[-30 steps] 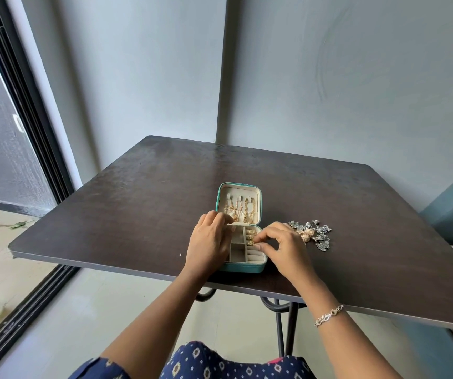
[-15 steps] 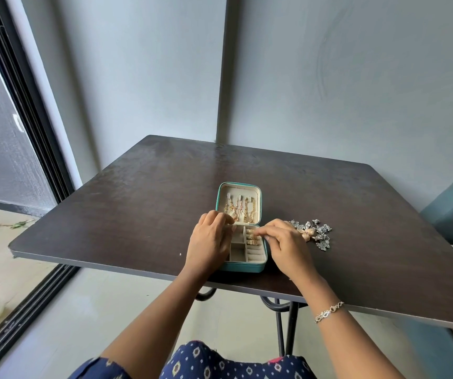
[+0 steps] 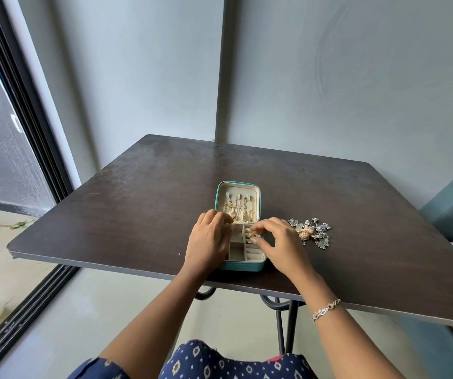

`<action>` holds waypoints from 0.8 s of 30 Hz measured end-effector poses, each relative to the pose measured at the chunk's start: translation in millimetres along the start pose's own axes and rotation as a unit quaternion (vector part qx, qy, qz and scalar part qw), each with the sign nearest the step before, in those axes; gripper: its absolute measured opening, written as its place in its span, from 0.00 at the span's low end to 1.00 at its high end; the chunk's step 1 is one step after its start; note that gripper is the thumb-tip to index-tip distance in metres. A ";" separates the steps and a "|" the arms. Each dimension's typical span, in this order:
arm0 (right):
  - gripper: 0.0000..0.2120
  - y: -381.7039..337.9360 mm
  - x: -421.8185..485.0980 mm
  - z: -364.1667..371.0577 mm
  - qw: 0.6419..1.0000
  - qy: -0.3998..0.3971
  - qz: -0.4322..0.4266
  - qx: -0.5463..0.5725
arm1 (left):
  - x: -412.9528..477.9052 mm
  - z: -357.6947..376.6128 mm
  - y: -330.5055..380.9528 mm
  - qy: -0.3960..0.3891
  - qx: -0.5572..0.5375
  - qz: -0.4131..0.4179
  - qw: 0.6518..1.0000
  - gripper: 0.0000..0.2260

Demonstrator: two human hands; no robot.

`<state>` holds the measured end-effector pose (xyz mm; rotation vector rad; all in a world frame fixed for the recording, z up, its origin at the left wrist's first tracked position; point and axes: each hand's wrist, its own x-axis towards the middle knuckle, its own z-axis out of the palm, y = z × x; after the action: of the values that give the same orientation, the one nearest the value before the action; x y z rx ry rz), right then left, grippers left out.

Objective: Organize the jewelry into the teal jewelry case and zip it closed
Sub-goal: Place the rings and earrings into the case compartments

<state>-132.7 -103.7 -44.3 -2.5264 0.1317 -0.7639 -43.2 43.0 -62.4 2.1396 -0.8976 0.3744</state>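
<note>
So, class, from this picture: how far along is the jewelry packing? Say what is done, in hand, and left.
Done: gold chains hang in the open lid. In hand: the left hand holds the teal case while the right hand pinches a gold piece at the ring slots. Left: the jewelry pile on the table, then zipping.
</note>
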 end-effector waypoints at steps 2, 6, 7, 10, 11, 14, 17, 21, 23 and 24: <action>0.08 -0.1 -1.4 0.9 1.000 0.000 -0.012 -0.010 | 0.0 0.0 0.3 0.002 0.001 0.000 1.000 0.14; 0.07 -0.1 -1.7 4.9 0.998 -0.007 -0.043 -0.047 | -0.2 0.5 0.5 0.001 0.002 0.000 1.000 0.13; 0.06 0.4 -1.1 5.7 0.997 -0.007 -0.050 -0.055 | -0.2 0.4 0.3 0.002 0.002 0.000 1.000 0.13; 0.06 2.9 1.1 5.7 0.996 -0.010 -0.058 -0.064 | -0.5 -0.3 0.3 0.001 0.001 -0.002 1.000 0.13; 0.06 3.8 1.4 5.3 0.997 -0.011 -0.056 -0.058 | -0.6 -0.3 0.4 0.000 0.001 -0.002 1.000 0.13; 0.07 8.8 0.5 0.9 0.999 0.030 -0.022 0.007 | -1.0 -0.2 0.1 -0.001 0.000 -0.002 1.000 0.13; 0.06 23.9 -4.4 -8.1 0.993 0.111 0.017 0.028 | -0.4 0.0 -0.7 0.002 -0.004 -0.006 1.000 0.11; 0.07 46.2 -17.6 -24.8 0.983 0.176 0.049 0.008 | 0.0 0.6 -1.5 -0.002 -0.009 -0.009 1.000 0.12; 0.08 56.2 -23.2 -30.5 0.978 0.200 0.065 -0.001 | 0.5 0.2 -0.7 -0.006 -0.014 -0.014 1.000 0.16; 0.08 60.9 -24.8 -32.8 0.975 0.211 0.077 -0.002 | 0.6 0.4 -0.5 -0.005 -0.016 -0.015 1.000 0.16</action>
<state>-168.3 -165.4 -62.5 -2.2894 0.4650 -1.2231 -42.5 42.7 -62.6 2.1245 -0.8702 0.3319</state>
